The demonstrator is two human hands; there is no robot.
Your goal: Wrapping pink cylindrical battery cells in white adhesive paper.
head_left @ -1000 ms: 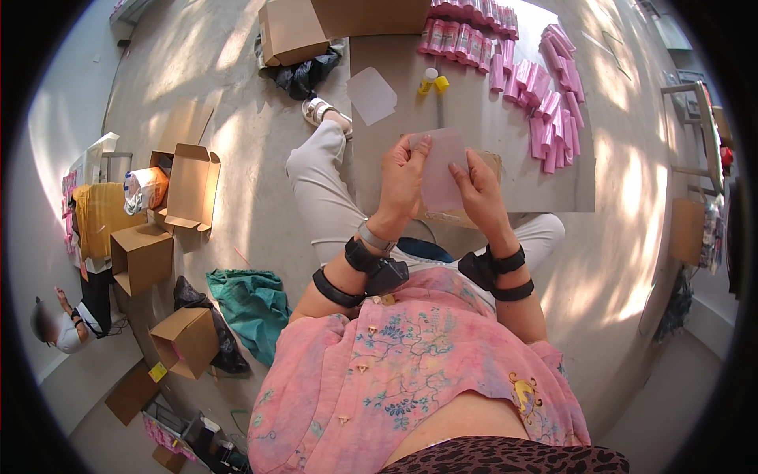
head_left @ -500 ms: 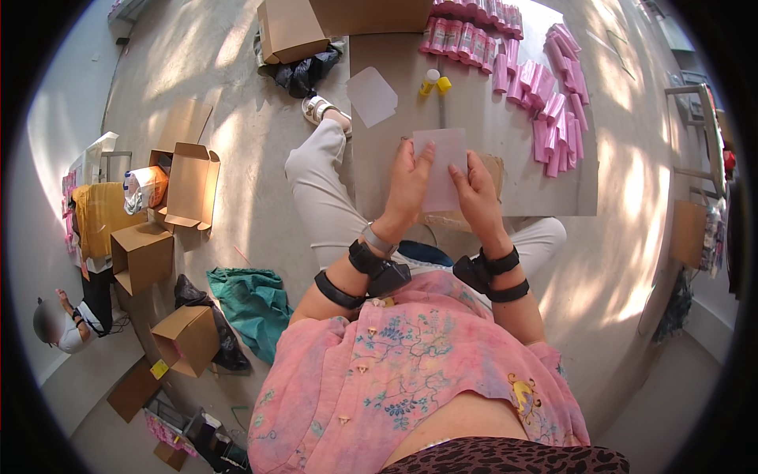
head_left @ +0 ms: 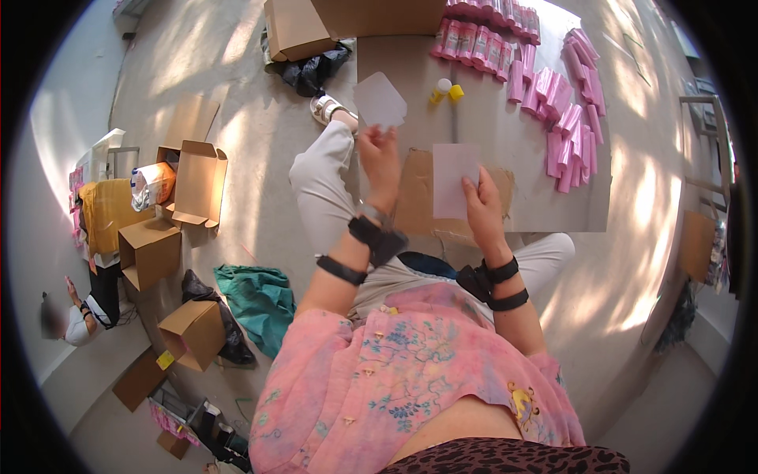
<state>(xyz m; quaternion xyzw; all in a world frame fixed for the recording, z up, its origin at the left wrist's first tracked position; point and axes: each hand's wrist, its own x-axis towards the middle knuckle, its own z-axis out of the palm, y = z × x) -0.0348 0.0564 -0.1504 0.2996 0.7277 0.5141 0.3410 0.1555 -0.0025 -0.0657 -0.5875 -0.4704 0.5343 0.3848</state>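
Right hand (head_left: pixel 484 204): partly closed, grasping a flat, pale pink, rectangular sheet (head_left: pixel 455 180) at its right edge. The thumb lies across the upper face; the other fingers are mostly hidden. The sheet is smooth, with straight edges and squared corners; whether it is paper or plastic cannot be told. It is positioned above a tan, flat cardboard piece (head_left: pixel 414 193) with a ragged right edge.

Left hand (head_left: pixel 379 166): half open, fingers bent, outline blurred. The fingertips overlap the lower end of a whitish, thin, flat sheet with angled corners (head_left: pixel 380 96). Whether they grip it or only meet it cannot be told.

Work surface: a grey, smooth, flat tabletop (head_left: pixel 493 118). Beyond the pale pink sheet stand a short yellow cylinder with a round white end (head_left: pixel 437 95) and, just beside it, a small, solid-yellow, cap-like piece (head_left: pixel 456 93). To the right lie glossy pink cylindrical rolls (head_left: pixel 550 91), loosely stacked. At the far edge, pink rolls with pale bands (head_left: pixel 472 45) are set side by side in a row.

Forearms: each carries black straps (head_left: pixel 506 301) of matte appearance.
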